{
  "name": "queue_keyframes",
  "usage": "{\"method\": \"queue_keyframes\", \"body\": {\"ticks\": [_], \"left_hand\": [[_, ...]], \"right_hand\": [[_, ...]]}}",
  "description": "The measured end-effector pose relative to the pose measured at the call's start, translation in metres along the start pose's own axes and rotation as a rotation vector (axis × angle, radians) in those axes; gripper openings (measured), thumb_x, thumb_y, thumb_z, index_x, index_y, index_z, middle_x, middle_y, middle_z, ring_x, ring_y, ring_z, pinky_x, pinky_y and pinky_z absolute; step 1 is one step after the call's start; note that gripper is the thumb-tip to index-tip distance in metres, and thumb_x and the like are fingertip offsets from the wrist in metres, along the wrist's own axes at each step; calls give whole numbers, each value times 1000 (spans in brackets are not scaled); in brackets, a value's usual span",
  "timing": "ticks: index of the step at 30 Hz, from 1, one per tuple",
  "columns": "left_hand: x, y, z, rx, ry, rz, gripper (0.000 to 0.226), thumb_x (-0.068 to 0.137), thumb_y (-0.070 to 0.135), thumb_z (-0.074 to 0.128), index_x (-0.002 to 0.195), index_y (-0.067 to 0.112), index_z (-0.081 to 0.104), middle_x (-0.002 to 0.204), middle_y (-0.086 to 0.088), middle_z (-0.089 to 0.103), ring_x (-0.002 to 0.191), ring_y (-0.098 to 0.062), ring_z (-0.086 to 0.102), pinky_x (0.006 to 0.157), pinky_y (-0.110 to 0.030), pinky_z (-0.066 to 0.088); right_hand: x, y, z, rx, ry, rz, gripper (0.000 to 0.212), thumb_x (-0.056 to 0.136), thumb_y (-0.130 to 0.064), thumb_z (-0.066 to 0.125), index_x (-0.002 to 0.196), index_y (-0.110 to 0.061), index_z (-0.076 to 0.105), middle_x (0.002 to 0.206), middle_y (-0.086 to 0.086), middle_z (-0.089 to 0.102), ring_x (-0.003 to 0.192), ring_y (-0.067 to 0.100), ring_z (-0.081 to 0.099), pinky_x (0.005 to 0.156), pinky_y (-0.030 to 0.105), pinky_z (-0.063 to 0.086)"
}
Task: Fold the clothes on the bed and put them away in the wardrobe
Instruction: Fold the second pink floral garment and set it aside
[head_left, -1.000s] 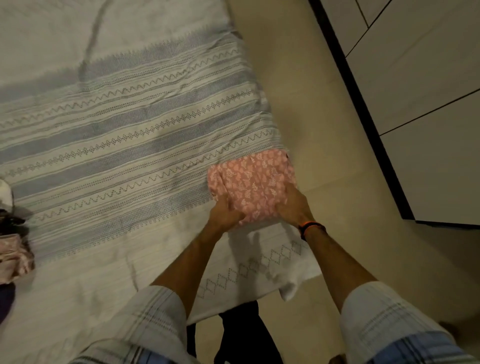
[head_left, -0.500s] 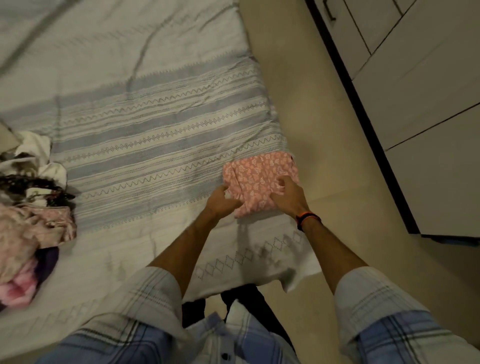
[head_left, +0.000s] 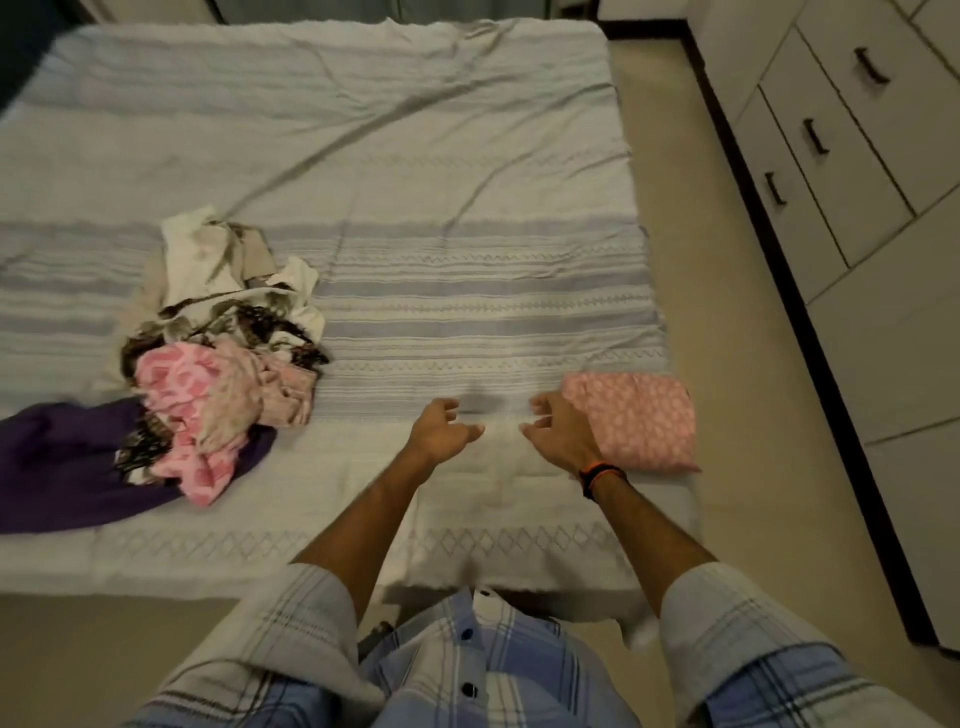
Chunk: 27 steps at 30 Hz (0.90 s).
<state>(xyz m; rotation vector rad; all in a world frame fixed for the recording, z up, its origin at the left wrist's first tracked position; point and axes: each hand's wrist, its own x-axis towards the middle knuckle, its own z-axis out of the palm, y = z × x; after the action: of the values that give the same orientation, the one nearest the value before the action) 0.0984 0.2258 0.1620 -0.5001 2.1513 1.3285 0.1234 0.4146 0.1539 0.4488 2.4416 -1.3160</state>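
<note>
A folded pink patterned garment (head_left: 639, 421) lies at the bed's near right corner. My right hand (head_left: 558, 428) hovers just left of it, fingers apart and empty, an orange-and-black band on its wrist. My left hand (head_left: 441, 428) is beside it over the bare bedspread (head_left: 467, 291), fingers spread, holding nothing. A heap of unfolded clothes (head_left: 218, 353) sits on the left of the bed: white and brown prints, a pink patterned piece and a purple garment (head_left: 62, 462).
The wardrobe (head_left: 852, 171) with white drawer fronts and dark handles stands along the right, across a strip of beige floor (head_left: 737, 415). The bed's near edge is right in front of my body.
Both hands have let go of the folded pink garment and moved left of it. My view has swung left and pulled back, bringing the clothes heap into sight.
</note>
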Motion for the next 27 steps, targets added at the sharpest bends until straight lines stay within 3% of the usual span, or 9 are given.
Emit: {"method": "queue_keyframes", "body": {"ticks": [16,23,27], "left_hand": [[-62,-172,-244,-172,206,-114,63,83,19,76,137,10,45,136,-8,52,119,-22,53,99,-37,48],[-58,-210,-307,-225,263,-156,61,83,18,76,136,10,47,131,-6,54,118,-23,53,102,-39,47],[-44,-224,-327,-244,270,-196,58,83,20,76,133,11,49,124,-3,56,115,-23,56,101,-42,49]], "right_hand": [[-62,-154,235,-153,-204,-175,44,90,-20,70,129,-8,52,126,10,59,94,18,58,79,28,47],[-57,-197,299,-208,-278,-194,44,90,-20,70,128,-8,52,127,11,59,94,18,58,81,27,47],[-43,-211,323,-229,-314,-179,43,90,-19,69,128,-8,53,126,10,59,95,19,60,87,34,53]]}}
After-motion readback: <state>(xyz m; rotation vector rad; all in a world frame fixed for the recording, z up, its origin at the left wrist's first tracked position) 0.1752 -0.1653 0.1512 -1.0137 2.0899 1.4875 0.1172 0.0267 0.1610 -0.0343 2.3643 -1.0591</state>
